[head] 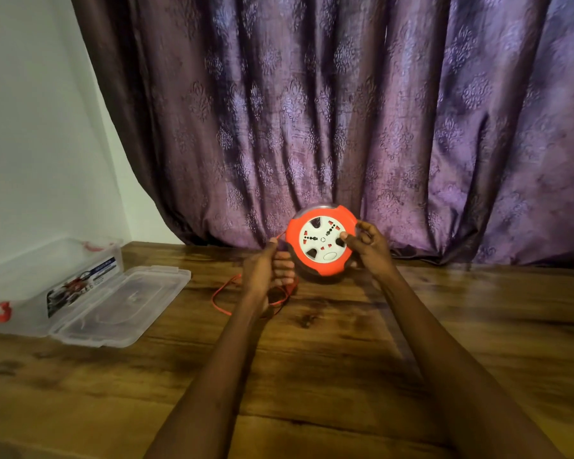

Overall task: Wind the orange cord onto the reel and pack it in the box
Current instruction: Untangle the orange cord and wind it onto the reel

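we hold the reel (322,247) up between both hands, its orange-and-white socket face turned toward us, above the far part of the wooden table (312,359). our right hand (368,248) grips the reel's right edge, thumb pressed on the white face, fingers curled around the rim. our left hand (269,271) sits at the reel's lower left, closed around the orange cord (224,293); thumb and forefinger pinch a taut stretch of it that runs up to the reel's left rim. below and just left of the left hand the loose cord drops in a thin loop onto the table, part of it hidden behind the left wrist. how much cord is already wound on the reel we cannot tell.

well to the left of the left hand stands the box (47,286), clear plastic with red latches and a printed label, open. its clear lid (126,303) lies flat on the table on the side nearer our hands. beyond both hands hangs a purple patterned curtain (345,111).
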